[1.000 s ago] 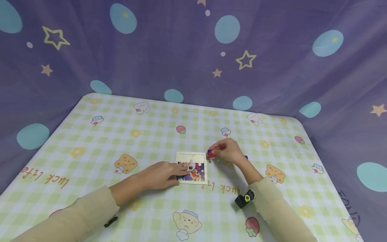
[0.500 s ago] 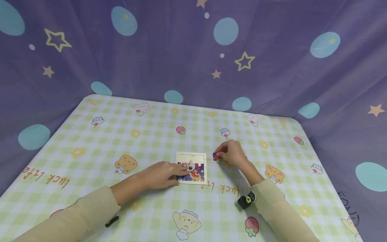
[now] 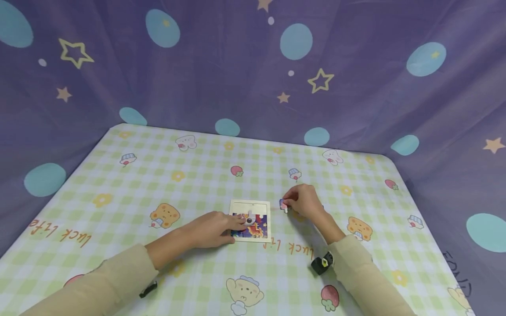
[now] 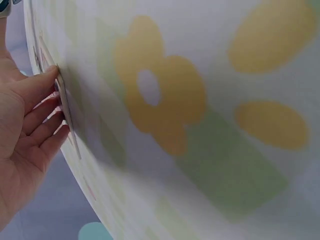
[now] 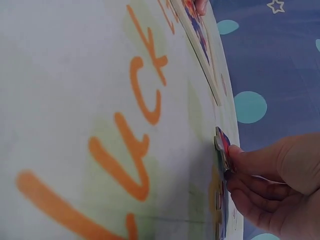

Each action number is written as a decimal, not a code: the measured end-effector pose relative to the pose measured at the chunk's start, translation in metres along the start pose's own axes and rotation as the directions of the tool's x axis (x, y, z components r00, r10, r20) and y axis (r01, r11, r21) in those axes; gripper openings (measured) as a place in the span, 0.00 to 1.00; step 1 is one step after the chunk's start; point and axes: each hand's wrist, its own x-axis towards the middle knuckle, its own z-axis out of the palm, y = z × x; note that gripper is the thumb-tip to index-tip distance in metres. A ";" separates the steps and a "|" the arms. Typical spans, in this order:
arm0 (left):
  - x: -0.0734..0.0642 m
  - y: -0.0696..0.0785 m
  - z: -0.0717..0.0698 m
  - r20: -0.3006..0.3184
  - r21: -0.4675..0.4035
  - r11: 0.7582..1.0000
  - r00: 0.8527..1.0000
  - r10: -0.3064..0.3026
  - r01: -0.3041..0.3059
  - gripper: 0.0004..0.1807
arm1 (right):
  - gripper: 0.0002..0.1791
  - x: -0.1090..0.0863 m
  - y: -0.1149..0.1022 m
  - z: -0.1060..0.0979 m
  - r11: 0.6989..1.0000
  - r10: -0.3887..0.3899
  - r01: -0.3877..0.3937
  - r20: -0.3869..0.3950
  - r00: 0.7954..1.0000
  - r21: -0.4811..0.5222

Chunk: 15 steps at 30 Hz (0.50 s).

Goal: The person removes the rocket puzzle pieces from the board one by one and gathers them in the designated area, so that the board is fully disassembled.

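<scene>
A shallow, light wooden puzzle tray lies mid-table in the head view. Its lower part holds fitted jigsaw pieces with a purple, red and yellow picture; bare wood shows along the far strip. My left hand rests over the tray's left side, fingertips on the pieces and thumb by the near left corner. To the tray's right, my right hand pinches a loose jigsaw piece, blue and red, between thumb and fingers, just above the cloth. The right wrist view shows this piece tilted on edge.
Beneath the right hand, more bluish puzzle pieces lie on the table, mostly hidden in the head view. A green checked tablecloth covers the table. Behind it hangs a purple curtain. A black wrist device sits at the right cuff.
My right hand has drawn the jigsaw piece a little to the right, away from the tray, and turned it in the fingers. The left hand stays in place on the tray.
</scene>
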 end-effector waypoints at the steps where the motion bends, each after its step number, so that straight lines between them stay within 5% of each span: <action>1: 0.001 0.002 -0.001 0.002 0.016 1.000 1.000 -0.008 0.008 0.23 | 0.03 0.000 0.000 0.000 1.000 -0.014 0.014 -0.007 1.000 -0.002; 7: 0.005 0.010 -0.002 -0.004 0.104 0.994 0.999 -0.037 0.037 0.21 | 0.03 0.000 0.001 0.000 0.999 -0.052 0.051 -0.020 0.998 -0.015; 15: 0.006 0.013 -0.003 -0.015 0.097 0.994 0.999 -0.048 0.050 0.20 | 0.03 -0.001 0.003 0.004 0.997 -0.069 0.067 -0.040 0.997 -0.039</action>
